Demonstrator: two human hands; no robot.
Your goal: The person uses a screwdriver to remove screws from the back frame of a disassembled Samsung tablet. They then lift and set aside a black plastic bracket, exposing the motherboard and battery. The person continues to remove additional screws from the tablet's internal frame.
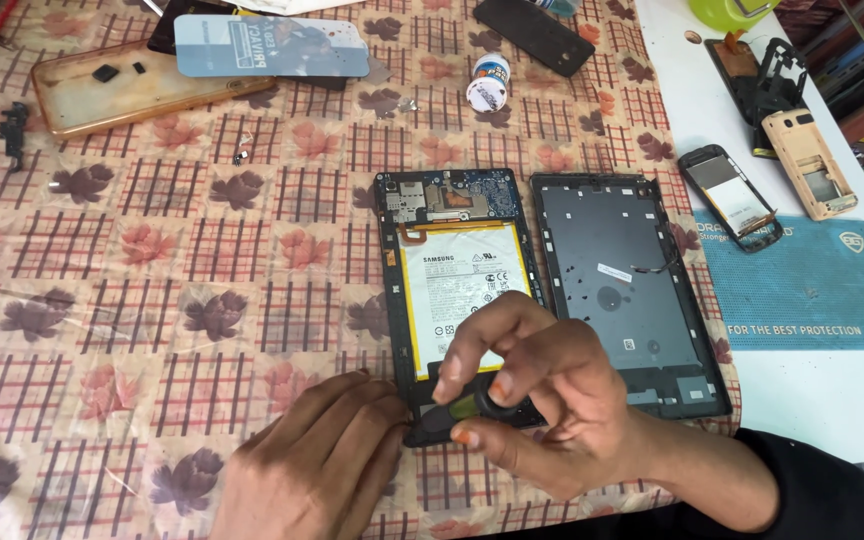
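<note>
Right hand point(542, 400) pinching a black-and-green screwdriver handle point(467, 408) over opened tablet with white battery point(462, 285). Left hand point(317, 465) flat, gripping nothing, at eight o'clock of tablet. Detached grey back cover point(622, 290) at three o'clock.

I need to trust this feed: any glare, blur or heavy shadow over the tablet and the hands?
Head view: even daylight, soft shadows only; the opened tablet is sharp, its battery bright but readable; right hand with the screwdriver slightly blurred; left hand clear.
</note>
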